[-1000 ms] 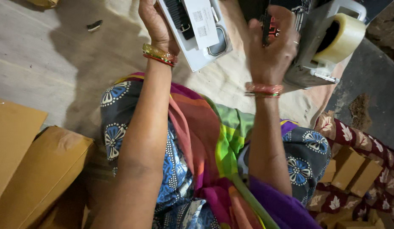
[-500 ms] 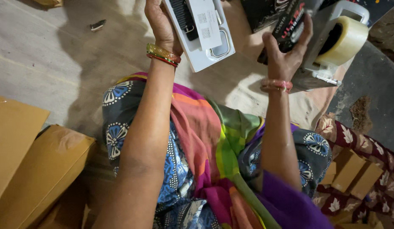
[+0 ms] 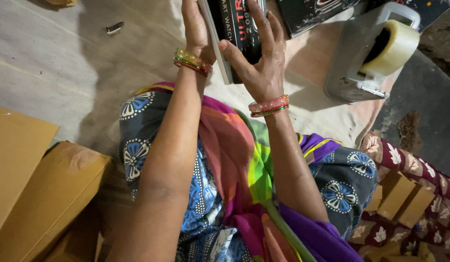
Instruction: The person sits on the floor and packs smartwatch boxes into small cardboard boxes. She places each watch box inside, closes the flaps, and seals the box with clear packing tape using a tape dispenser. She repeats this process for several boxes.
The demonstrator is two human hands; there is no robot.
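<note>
At the top centre of the frame, both hands are holding one flat black product box (image 3: 237,29) with a pale edge. The left hand (image 3: 196,31) is pressing against the box's left side, fingers running up along it, while the right hand (image 3: 261,63) is wrapping round the front from the right and below, its thumb pointing toward the box's left edge and its fingers lying up over the printed face. Neither hand is open wide; both are closed onto the box. The box's long axis is running up and down the frame, roughly in line with the forearms, with its top end cut off by the frame edge, and it is sitting between the two hands, equally close to each.

Just right of it, in the upper right, one more dark printed box (image 3: 312,14) is lying on the pale cloth (image 3: 307,97), and one grey tape dispenser (image 3: 365,58) with a single roll of tape is standing beside that. In the lower left, two tan cardboard cartons (image 3: 45,194) are resting on the floor. Each wrist is wearing bangles.
</note>
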